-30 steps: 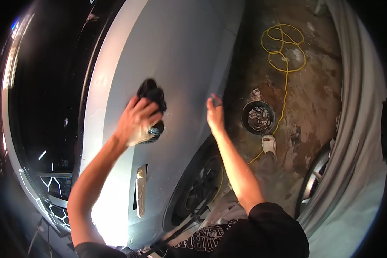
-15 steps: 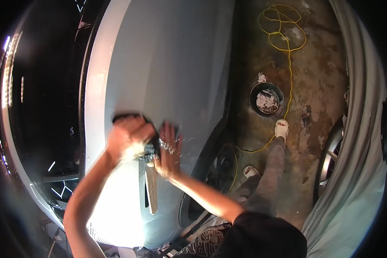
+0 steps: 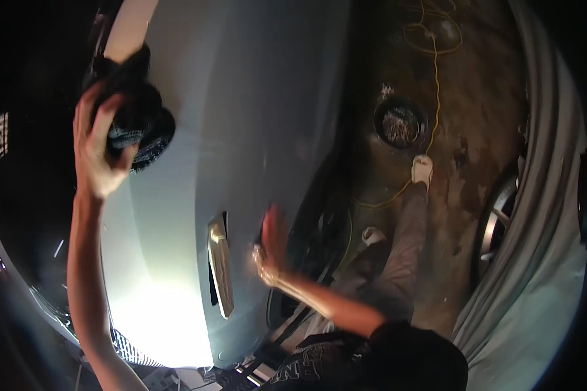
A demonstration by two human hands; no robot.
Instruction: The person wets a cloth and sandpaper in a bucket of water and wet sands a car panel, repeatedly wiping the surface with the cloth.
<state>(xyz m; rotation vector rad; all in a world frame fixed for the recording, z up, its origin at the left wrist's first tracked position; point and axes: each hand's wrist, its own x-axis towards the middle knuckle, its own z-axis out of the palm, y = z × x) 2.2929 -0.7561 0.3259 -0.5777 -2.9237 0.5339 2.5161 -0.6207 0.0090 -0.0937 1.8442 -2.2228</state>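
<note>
A grey car body panel point(image 3: 222, 130) fills the middle of the head view. My left hand point(image 3: 101, 146) grips a bunched black cloth point(image 3: 140, 120) near the panel's left edge, beside the dark glass. Its fingers curl over the cloth. Lower down, my right hand point(image 3: 274, 244) is blurred, fingers stretched out, at the panel's right side; whether it touches the surface I cannot tell. Between the hands, closer to my body, sits a door handle point(image 3: 220, 270) that looks wrapped in tan tape, with a dark gap along its left side.
A dark round bucket point(image 3: 400, 124) with pale residue stands on the stained floor. Yellow cord point(image 3: 437, 98) runs past my foot point(image 3: 422, 169) to loose coils. To the right hang grey drapes point(image 3: 535, 163) beside a wheel point(image 3: 496, 221). Strong light glares on the lower panel.
My left hand has swung up and left with the black cloth, away from the door handle. My right hand has shifted slightly right and down, apart from the left. The floor looks darker.
</note>
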